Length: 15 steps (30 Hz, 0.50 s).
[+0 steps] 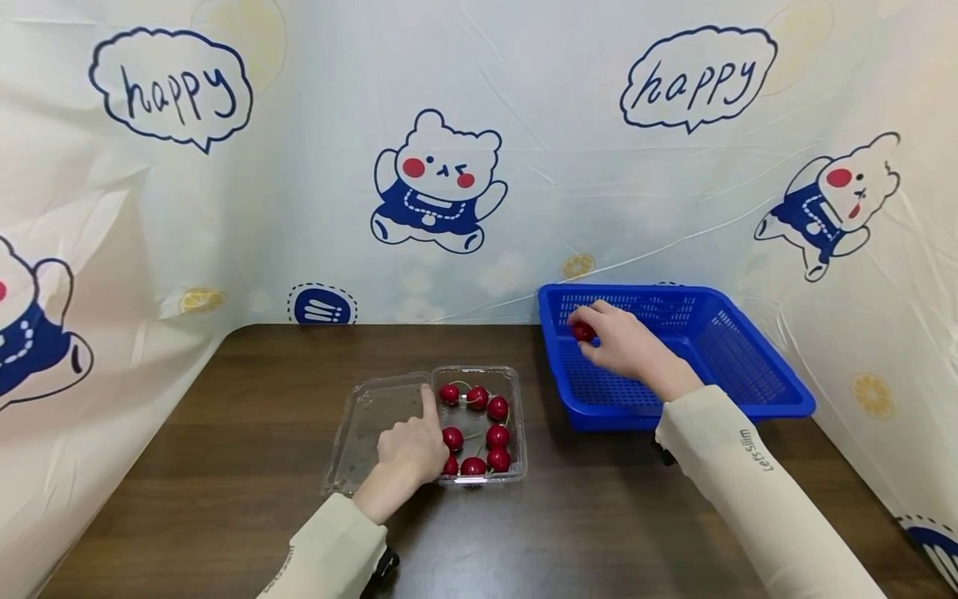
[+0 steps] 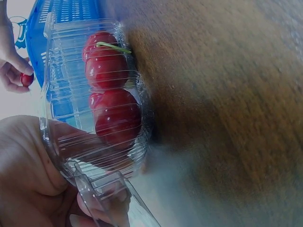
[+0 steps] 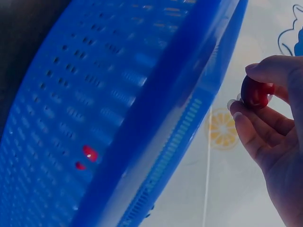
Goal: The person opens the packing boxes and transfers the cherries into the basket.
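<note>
At right of the head frame, the right hand (image 1: pixel 621 339) pinches one glossy dark red round cherry (image 3: pixel 258 92) between thumb and fingertips, opened only as wide as the fruit, over the upper left part of the slotted blue plastic basket (image 1: pixel 614 416). Its slick skin could slip if the pinch loosens unevenly; released too near the rim, it could bounce onto the brown wood-grain table (image 1: pixel 584 516).

At lower centre, the left hand (image 1: pixel 410 449) lies across the hinge side of the clear plastic box (image 1: pixel 519 424), index finger straight, others bent; they seem to pinch that side, though the see-through wall makes this hard to judge. Inside lie more red cherries (image 1: pixel 497 408). The box looks light, so a tug there could tip it and roll them out.
</note>
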### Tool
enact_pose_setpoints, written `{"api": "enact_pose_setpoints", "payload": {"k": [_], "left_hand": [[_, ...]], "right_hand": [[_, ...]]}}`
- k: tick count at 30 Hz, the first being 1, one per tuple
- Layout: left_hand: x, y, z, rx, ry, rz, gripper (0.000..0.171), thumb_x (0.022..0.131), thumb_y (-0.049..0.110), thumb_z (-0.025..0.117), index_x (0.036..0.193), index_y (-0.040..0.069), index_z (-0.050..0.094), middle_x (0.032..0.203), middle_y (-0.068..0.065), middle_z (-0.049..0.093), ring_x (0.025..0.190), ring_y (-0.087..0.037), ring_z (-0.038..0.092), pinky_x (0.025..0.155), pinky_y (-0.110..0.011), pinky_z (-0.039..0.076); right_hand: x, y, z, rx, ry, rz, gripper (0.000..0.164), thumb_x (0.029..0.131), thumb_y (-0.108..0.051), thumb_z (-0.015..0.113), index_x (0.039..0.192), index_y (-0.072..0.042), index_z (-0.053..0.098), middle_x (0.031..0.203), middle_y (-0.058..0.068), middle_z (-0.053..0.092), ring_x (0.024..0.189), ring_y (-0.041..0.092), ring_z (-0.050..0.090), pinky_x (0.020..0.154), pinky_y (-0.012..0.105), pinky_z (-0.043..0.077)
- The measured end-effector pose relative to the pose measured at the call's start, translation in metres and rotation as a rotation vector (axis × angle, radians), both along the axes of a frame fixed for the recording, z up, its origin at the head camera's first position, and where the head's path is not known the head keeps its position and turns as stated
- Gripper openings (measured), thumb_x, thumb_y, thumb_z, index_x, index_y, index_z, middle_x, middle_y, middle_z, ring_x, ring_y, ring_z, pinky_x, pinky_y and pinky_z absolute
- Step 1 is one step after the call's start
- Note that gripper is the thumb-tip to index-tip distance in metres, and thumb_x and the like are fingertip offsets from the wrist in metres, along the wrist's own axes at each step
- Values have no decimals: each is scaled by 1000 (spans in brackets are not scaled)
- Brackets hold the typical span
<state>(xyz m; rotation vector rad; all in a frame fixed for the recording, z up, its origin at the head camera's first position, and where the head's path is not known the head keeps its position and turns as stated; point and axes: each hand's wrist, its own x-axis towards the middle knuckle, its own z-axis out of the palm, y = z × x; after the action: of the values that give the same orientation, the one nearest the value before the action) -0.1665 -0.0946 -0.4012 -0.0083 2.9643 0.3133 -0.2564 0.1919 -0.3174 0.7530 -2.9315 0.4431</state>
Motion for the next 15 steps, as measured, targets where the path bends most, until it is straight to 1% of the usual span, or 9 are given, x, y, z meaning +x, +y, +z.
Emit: {"api": "enact_pose_setpoints", "payload": {"k": [3,6,15], "left_hand": [[0,-1,1,1,0,2,80,87,18,56,152,-2,14,49,-8,53,43,-22,47,41,-33,34],[0,0,0,5,-5,4,80,87,18,56,152,-2,14,48,-8,52,42,-21,45,41,-32,33],[0,0,0,9,-2,0,80,87,17,56,152,-2,14,47,-7,50,41,-20,42,39,-31,30]], "right_hand": [[-2,5,-1,18,-20,-21,36,86,-9,66,121,-6,61,117,21,61,102,37,60,89,56,53],[-3,11,-3,35,-36,-45,36,86,-8,66,122,-6,61,117,22,61,102,37,59,90,57,52],[-4,33,-6,65,-41,-92,33,87,-8,64,120,-4,61,113,23,61,98,38,58,87,59,52]]}}
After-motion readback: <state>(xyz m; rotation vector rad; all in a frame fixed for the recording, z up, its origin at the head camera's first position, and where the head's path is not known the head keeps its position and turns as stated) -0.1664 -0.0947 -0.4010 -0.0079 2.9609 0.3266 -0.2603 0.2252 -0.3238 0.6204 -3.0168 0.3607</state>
